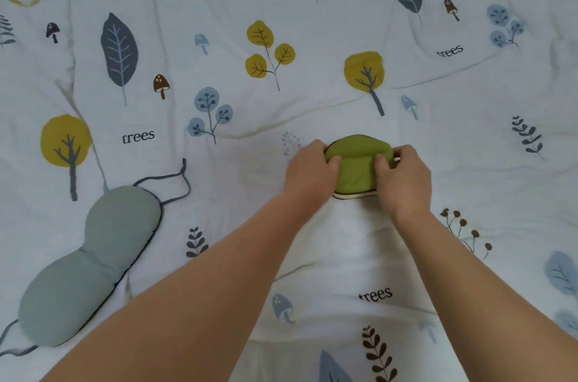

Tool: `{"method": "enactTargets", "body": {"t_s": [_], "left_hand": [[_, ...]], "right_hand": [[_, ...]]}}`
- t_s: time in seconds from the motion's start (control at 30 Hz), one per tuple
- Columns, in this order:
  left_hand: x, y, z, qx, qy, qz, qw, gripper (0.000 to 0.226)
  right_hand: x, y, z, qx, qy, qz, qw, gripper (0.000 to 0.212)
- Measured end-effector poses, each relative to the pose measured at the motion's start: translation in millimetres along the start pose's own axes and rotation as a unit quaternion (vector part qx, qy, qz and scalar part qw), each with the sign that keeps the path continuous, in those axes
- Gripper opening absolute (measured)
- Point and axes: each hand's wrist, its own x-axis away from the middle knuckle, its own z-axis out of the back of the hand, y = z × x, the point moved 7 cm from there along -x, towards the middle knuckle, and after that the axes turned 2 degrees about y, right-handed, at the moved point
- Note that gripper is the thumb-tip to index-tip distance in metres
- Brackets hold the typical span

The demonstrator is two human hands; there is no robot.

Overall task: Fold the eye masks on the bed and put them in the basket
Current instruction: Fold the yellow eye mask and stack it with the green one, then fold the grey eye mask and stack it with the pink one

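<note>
Center-right of frame: my left hand (309, 170) & right hand (403, 177) pinch the folded green mask (356, 166) shut at both ends. It looks soft, light, springy. Grey mask (90, 263) lies flat, lower left.

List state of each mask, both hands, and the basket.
green eye mask: folded over on itself, pinched at both sides
grey eye mask: unfolded, flat on the bedspread, strap loose
left hand: gripping green mask's left side
right hand: gripping its right side
basket: not in view
</note>
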Motion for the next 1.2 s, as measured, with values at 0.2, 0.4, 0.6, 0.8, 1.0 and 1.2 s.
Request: {"method": "enactTargets", "body": {"t_s": [0.2, 0.4, 0.6, 0.8, 1.0, 1.2], "left_hand": [[-5, 7, -19, -0.045, -0.002, 0.013, 0.999, 0.028], [4, -9, 0, -0.046, 0.033, 0.029, 0.998, 0.032], [27, -32, 41, -0.062, 0.072, 0.049, 0.994, 0.032], [64, -73, 86, -0.076, 0.101, 0.078, 0.989, 0.027], [102, -137, 131, -0.076, 0.139, 0.128, 0.979, 0.024], [135, -199, 167, -0.131, 0.181, 0.164, 0.961, 0.023]], "right_hand": [[-13, 20, 1, 0.085, -0.064, -0.023, 0.994, 0.033], [7, 4, 11, 0.122, 0.012, -0.024, 0.992, 0.038], [57, -56, -5, 0.196, 0.019, 0.158, 0.968, 0.035], [120, -100, -54, 0.207, -0.131, 0.334, 0.91, 0.032], [169, -120, -104, 0.257, -0.212, 0.392, 0.858, 0.032], [203, -142, -151, 0.292, -0.25, 0.416, 0.824, 0.028]]}}
